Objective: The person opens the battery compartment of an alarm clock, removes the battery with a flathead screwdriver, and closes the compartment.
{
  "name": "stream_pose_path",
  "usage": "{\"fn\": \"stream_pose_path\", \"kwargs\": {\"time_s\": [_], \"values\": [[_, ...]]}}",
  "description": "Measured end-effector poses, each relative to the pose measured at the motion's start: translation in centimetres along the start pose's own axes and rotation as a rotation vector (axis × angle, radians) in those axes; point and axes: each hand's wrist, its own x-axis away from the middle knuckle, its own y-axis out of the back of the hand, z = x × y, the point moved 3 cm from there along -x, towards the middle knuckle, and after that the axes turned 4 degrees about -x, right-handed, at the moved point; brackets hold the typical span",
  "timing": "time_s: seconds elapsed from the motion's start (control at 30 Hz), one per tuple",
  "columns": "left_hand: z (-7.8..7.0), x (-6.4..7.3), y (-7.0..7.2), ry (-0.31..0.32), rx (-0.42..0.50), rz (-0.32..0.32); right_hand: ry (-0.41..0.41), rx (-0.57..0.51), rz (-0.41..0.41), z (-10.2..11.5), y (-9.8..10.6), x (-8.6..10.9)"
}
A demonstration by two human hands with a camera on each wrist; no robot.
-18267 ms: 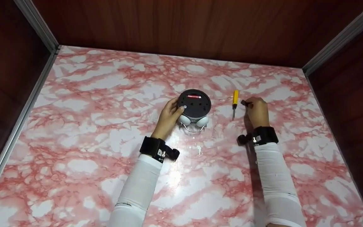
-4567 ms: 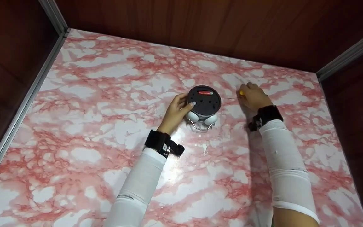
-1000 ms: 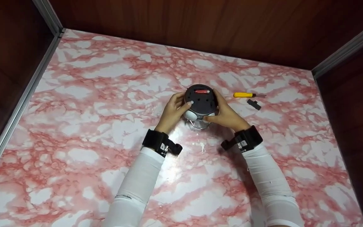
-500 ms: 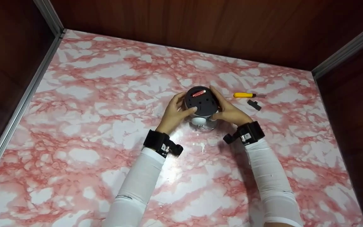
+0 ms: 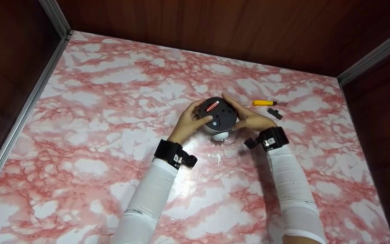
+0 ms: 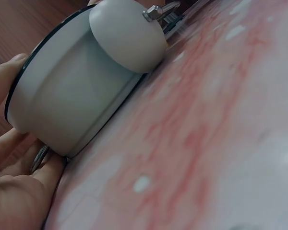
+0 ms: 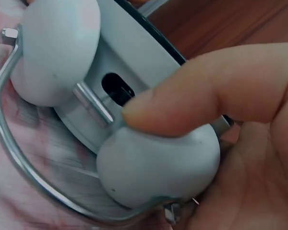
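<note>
Left hand grips an alarm clock, face-down on the table, its red battery exposed; right hand grips the other side. Light, even pressure, clock flat, should keep the battery seated. Further right: screwdriver, small black piece.

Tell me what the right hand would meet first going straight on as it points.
The clock, which the right hand grips; beyond it, probably the left hand, though depth is unclear.

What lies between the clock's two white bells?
A short metal rod and, beside it, a dark slot; the right hand has its thumb tip at the slot's end. The right wrist view shows this.
</note>
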Motion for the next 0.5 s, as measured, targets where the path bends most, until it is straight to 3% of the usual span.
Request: {"fn": "stream_pose_path", "kwargs": {"time_s": [0.27, 0.5], "values": [[0.0, 0.0, -0.1, -0.004, -0.026, 0.032, 0.071, -0.086, -0.03, -0.9, 0.5, 0.2], [0.1, -0.1, 0.0, -0.024, -0.036, 0.034, 0.135, -0.102, -0.191, -1.8, 1.4, 0.4]]}}
